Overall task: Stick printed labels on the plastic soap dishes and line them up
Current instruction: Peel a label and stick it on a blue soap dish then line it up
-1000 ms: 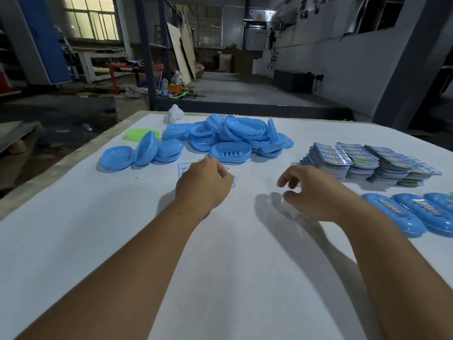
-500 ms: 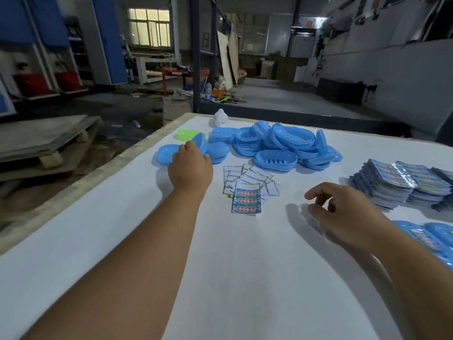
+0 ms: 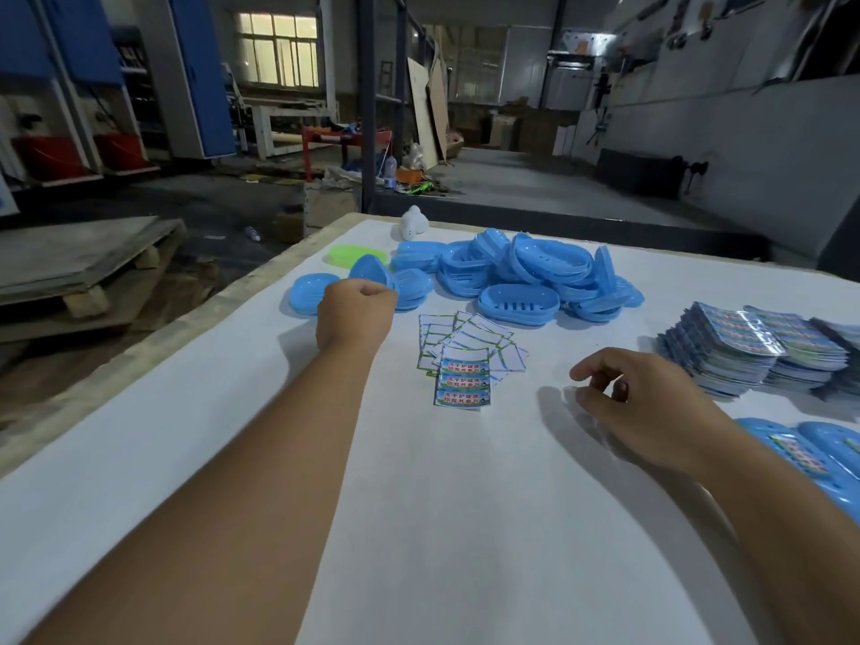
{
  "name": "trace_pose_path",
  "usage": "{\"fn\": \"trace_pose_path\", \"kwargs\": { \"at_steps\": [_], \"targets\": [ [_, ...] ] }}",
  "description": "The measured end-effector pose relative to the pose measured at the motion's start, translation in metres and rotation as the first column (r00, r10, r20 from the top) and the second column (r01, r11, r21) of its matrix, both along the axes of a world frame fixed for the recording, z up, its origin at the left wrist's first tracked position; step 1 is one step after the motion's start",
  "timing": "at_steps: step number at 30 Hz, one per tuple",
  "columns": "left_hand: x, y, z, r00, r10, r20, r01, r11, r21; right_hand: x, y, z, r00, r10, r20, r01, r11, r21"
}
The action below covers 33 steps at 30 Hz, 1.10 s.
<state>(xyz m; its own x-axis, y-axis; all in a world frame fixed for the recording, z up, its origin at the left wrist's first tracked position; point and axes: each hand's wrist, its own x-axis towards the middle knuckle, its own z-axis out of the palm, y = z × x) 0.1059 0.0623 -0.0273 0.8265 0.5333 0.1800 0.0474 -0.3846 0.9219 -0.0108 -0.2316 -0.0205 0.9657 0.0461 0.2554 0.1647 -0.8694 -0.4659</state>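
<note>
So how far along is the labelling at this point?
Early. Labelled dishes already lie in a row at right. The left hand reaches a blue dish by the unlabelled pile; the right hand hovers empty. Label stacks remain.

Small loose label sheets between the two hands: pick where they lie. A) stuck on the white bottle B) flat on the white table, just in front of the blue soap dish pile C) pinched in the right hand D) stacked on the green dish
B: the small loose label sheets lie fanned on the white table, in front of the blue soap dish pile, with neither hand touching them.
</note>
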Motion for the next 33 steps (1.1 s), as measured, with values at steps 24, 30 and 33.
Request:
{"fn": "trace_pose_path", "kwargs": {
  "at_steps": [24,30,33],
  "targets": [
    [-0.072,-0.090,0.042,0.809,-0.571,0.143,0.578,0.727,-0.370,0.000,0.001,0.005,0.972,0.010,0.236,-0.061,0.976,0.210],
    [-0.077,-0.098,0.035,0.732,-0.681,0.022,0.555,0.577,-0.599,-0.001,-0.001,0.004,0.979,0.128,0.157,-0.152,0.977,0.149],
    [-0.075,-0.097,0.034,0.721,-0.693,0.007,0.520,0.534,-0.667,-0.002,-0.001,0.005,0.979,0.148,0.137,-0.165,0.979,0.119]
  ]
}}
